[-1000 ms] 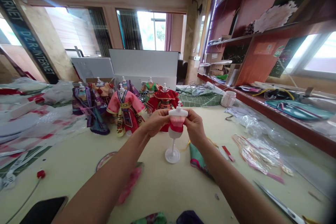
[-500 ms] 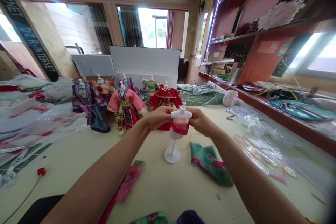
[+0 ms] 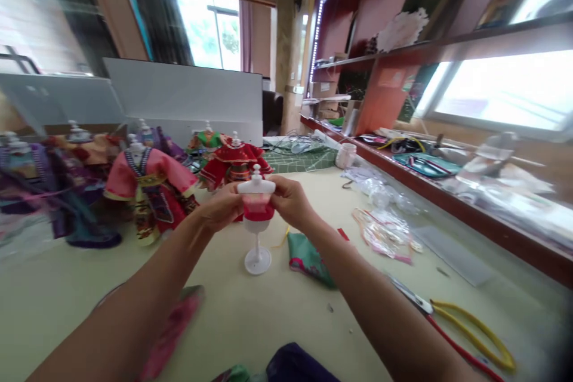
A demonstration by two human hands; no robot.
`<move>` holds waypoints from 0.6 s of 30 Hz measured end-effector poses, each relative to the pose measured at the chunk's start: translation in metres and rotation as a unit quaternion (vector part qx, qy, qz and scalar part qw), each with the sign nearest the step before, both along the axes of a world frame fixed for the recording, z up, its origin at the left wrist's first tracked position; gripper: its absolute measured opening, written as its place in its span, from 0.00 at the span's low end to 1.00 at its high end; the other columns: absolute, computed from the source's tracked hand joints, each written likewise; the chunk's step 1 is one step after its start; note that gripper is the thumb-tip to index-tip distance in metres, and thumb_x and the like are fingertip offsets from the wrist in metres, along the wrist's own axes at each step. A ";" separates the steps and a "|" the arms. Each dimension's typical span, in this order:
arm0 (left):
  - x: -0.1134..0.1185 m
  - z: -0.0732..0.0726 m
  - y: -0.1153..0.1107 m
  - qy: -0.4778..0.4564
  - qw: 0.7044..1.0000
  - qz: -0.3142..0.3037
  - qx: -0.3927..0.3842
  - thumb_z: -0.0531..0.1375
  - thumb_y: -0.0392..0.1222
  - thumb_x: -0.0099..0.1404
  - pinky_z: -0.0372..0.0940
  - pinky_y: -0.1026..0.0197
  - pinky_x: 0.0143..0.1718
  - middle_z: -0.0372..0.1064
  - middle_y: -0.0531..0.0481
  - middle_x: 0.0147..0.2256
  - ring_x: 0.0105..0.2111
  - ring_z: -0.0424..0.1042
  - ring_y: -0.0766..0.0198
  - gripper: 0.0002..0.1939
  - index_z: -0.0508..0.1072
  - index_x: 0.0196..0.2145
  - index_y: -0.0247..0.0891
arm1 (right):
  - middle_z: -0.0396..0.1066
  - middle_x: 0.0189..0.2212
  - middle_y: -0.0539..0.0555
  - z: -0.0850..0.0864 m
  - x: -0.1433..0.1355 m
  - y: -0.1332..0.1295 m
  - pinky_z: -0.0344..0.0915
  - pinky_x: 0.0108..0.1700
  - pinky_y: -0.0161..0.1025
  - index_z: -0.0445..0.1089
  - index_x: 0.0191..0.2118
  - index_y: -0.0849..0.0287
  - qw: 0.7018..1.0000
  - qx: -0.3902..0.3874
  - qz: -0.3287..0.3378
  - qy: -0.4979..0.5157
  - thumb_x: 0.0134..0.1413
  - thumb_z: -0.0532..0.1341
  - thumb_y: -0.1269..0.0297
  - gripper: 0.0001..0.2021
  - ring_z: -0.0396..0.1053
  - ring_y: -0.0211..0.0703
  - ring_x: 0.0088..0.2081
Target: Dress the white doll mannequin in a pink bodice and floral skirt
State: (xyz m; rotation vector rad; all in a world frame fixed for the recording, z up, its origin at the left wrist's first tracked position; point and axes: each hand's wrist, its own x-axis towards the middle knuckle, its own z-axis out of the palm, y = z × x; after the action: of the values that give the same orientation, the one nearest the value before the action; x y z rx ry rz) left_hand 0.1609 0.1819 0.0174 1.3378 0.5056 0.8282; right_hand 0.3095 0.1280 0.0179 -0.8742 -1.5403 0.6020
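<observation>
Swung rightward, the view shows two hands [image 3: 222, 208] [image 3: 292, 202], grip closed on one red cloth [image 3: 258, 210] across one white mannequin [image 3: 256, 227].

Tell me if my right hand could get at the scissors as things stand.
Probably yes: nothing covers the yellow handle of the scissors, but the right hand would first have to leave the white dress form.
</observation>
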 end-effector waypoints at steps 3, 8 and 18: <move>-0.002 -0.003 0.001 -0.016 1.000 0.015 -0.003 0.70 0.42 0.46 0.65 0.61 0.31 0.74 0.48 0.24 0.32 0.72 0.57 0.14 0.76 0.30 0.33 | 0.67 0.27 0.47 0.001 -0.005 -0.005 0.61 0.35 0.33 0.69 0.30 0.58 0.998 0.013 -0.051 -0.023 0.44 0.52 0.74 0.10 0.65 0.38 0.32; -0.009 0.003 -0.021 -0.076 0.984 0.156 0.032 0.70 0.45 0.46 0.66 0.61 0.35 0.75 0.50 0.31 0.36 0.71 0.59 0.18 0.74 0.35 0.38 | 0.64 0.24 0.46 0.005 -0.018 -0.013 0.59 0.34 0.33 0.66 0.27 0.58 0.992 0.017 -0.113 -0.053 0.45 0.54 0.76 0.07 0.63 0.38 0.30; -0.026 0.011 -0.071 0.047 0.924 0.317 0.211 0.70 0.41 0.46 0.64 0.55 0.47 0.69 0.49 0.44 0.44 0.69 0.59 0.37 0.63 0.54 0.42 | 0.67 0.26 0.47 0.005 -0.046 -0.026 0.60 0.34 0.34 0.67 0.31 0.58 0.981 -0.019 -0.186 -0.058 0.51 0.57 0.74 0.05 0.63 0.37 0.28</move>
State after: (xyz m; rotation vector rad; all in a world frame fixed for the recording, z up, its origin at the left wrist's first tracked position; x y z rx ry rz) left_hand 0.1351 0.1112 0.0280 1.6374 0.8980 1.4718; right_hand 0.2636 0.1021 0.0225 -1.2088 -1.4224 0.3133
